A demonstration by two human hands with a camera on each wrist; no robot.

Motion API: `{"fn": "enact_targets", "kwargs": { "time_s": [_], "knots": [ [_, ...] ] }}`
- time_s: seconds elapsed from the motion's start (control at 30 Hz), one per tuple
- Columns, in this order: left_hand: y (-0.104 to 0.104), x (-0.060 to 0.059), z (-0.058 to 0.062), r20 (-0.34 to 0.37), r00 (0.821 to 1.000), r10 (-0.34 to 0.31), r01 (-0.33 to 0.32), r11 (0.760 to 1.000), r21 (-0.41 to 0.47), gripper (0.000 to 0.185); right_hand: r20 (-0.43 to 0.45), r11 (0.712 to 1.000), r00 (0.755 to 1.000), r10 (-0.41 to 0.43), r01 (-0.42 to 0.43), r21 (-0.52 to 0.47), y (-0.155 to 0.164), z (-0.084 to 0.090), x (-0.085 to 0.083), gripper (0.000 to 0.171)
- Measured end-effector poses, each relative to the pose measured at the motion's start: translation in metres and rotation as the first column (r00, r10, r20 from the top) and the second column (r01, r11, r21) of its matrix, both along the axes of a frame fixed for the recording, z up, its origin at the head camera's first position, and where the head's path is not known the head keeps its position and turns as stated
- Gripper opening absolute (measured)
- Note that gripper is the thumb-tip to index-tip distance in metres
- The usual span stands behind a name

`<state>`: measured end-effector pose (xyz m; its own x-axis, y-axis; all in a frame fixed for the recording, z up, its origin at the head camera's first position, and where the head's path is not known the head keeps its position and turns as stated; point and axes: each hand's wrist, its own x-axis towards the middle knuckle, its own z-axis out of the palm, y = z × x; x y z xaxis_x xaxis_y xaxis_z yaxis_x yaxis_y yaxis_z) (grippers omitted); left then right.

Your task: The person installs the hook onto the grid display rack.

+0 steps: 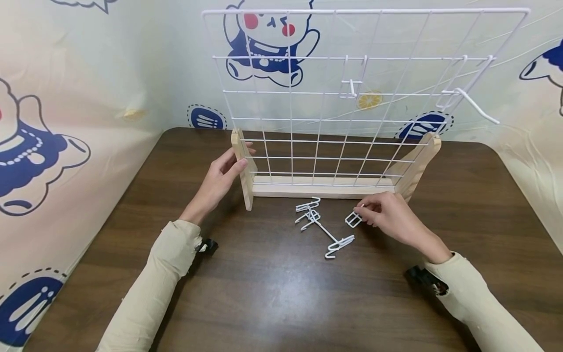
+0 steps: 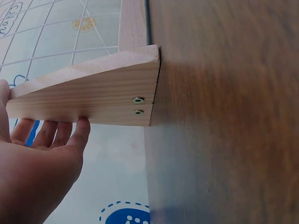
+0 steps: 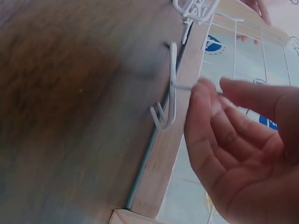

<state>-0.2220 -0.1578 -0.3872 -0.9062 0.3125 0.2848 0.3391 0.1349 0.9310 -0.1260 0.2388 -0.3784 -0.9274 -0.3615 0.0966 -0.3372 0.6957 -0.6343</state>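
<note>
A white wire grid rack stands upright on a wooden base, between two wooden side panels. My left hand grips the left side panel, thumb on the near edge and fingers round the far edge. Just in front of the base, my right hand pinches a white wire hook by its arm between thumb and fingertips. The hook's bent prongs point away from the fingers. Left of that hand, several more white wire hooks lie tangled on the table.
Two white hooks hang on the grid: a short one near the middle and a longer one at the right. The right side panel rises behind my right hand. Beneath everything is a dark wooden table, with a printed cloth behind it.
</note>
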Motion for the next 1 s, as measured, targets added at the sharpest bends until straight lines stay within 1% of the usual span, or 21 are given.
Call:
{"fn": "enact_targets", "kwargs": {
  "time_s": [0.1,0.2,0.3,0.37,0.4,0.43,0.5,0.57,0.6,0.63,0.7,0.77,0.83,0.9,1.0],
  "knots": [
    [0.0,0.0,0.0,-0.004,1.0,-0.003,0.003,1.0,0.011,0.038,-0.024,0.998,0.999,-0.04,0.041,0.039,0.0,-0.001,0.0,0.014],
    [0.0,0.0,0.0,-0.004,1.0,-0.006,0.006,1.0,0.014,0.038,-0.052,0.996,0.997,-0.059,0.063,0.07,0.0,-0.002,0.001,0.02],
    [0.0,0.001,0.0,-0.003,1.0,-0.006,0.006,1.0,0.01,0.038,-0.12,0.993,0.991,-0.061,0.073,0.092,-0.001,-0.002,0.001,0.023],
    [0.0,0.001,0.001,-0.001,1.0,-0.005,0.005,1.0,0.005,0.039,-0.185,0.993,0.981,-0.06,0.078,0.088,-0.003,-0.002,0.001,0.024],
    [0.001,0.003,0.004,0.004,1.0,-0.004,0.004,1.0,0.0,0.039,-0.215,0.993,0.975,-0.061,0.08,0.083,-0.004,-0.002,0.001,0.024],
    [0.001,0.003,0.005,0.008,1.0,-0.002,0.002,1.0,-0.005,0.039,-0.243,0.994,0.968,-0.06,0.081,0.078,-0.005,-0.001,0.001,0.025],
    [0.001,0.003,0.005,0.015,1.0,-0.002,0.003,1.0,-0.003,0.04,-0.282,0.996,0.958,-0.058,0.076,0.054,-0.006,-0.001,0.001,0.024],
    [0.0,0.003,0.005,0.02,1.0,-0.003,0.003,1.0,-0.004,0.04,-0.291,0.997,0.955,-0.054,0.065,0.03,-0.007,-0.001,0.001,0.02],
    [0.0,0.003,0.006,0.023,1.0,-0.002,0.002,1.0,-0.005,0.041,-0.288,0.998,0.956,-0.051,0.058,0.018,-0.007,-0.001,0.001,0.018],
    [-0.001,0.001,0.002,0.023,1.0,-0.002,0.002,1.0,-0.003,0.041,-0.286,0.999,0.957,-0.047,0.052,0.01,-0.007,-0.001,0.002,0.016],
    [-0.002,0.0,0.001,0.023,1.0,-0.001,0.001,1.0,-0.005,0.041,-0.27,0.999,0.962,-0.045,0.044,-0.01,-0.007,-0.001,0.002,0.012],
    [-0.001,0.001,0.003,0.026,1.0,-0.001,0.001,1.0,-0.004,0.042,-0.228,0.998,0.973,-0.045,0.037,-0.042,-0.007,-0.001,0.003,0.012],
    [0.0,0.004,0.007,0.029,1.0,-0.003,0.003,1.0,0.001,0.042,-0.168,0.995,0.985,-0.041,0.025,-0.098,-0.008,-0.001,0.003,0.013],
    [0.002,0.009,0.013,0.031,0.999,-0.005,0.005,1.0,0.004,0.041,-0.094,0.984,0.995,-0.028,0.01,-0.179,-0.008,0.0,0.002,0.013],
    [0.005,0.016,0.023,0.037,0.999,-0.003,0.003,1.0,0.001,0.041,0.005,0.952,1.0,0.007,-0.006,-0.307,-0.008,0.001,0.003,0.015]
  ]
}}
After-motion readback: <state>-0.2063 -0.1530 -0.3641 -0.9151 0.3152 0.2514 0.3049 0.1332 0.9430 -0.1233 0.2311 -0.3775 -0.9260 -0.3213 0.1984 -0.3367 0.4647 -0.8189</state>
